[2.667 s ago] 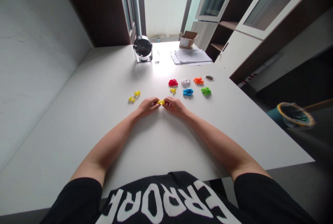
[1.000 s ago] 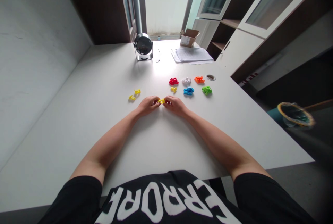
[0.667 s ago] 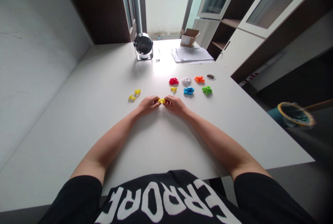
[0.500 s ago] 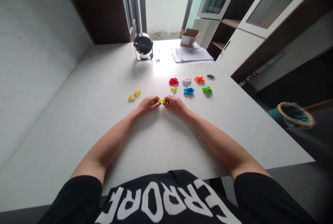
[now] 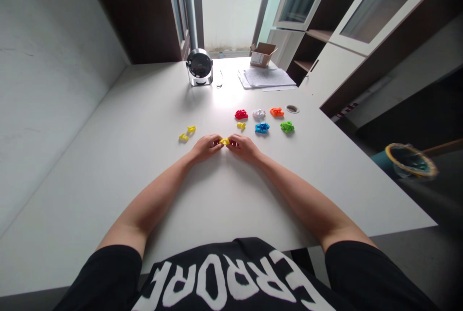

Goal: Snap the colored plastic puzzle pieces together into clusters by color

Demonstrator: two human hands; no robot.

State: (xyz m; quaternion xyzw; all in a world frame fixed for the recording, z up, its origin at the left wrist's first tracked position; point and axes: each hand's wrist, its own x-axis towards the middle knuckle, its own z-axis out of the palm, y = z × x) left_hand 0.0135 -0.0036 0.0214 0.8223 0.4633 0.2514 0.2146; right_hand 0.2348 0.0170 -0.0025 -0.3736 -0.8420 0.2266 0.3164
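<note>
Between my fingertips, low over the white table (image 5: pixel 231 195), is a small yellow plastic piece (image 5: pixel 224 141). My left hand (image 5: pixel 207 146) pinches its left side, and my right hand (image 5: pixel 243 146) pinches its right side. Fingers cover its ends, so its full shape is hidden. Two more yellow pieces, one nearer (image 5: pixel 183 137) and one farther (image 5: pixel 191 128), lie to the left. Beyond my right hand lies another yellow piece (image 5: pixel 241 126). Small plastic clusters sit beyond and to the right: red (image 5: pixel 241 114), white (image 5: pixel 259 114), orange (image 5: pixel 277 112), blue (image 5: pixel 262 128) and green (image 5: pixel 287 127).
At the back stand a round black device on a metal stand (image 5: pixel 200 66) and an open cardboard box (image 5: pixel 263 54). Papers (image 5: pixel 269 77) lie before the box. A round cable hole (image 5: pixel 292 109) is at the right. A bin (image 5: pixel 411 159) stands beyond the table's right edge.
The whole view has shifted very slightly. Both hands keep hold of the same yellow piece, and nothing on the table has visibly moved.
</note>
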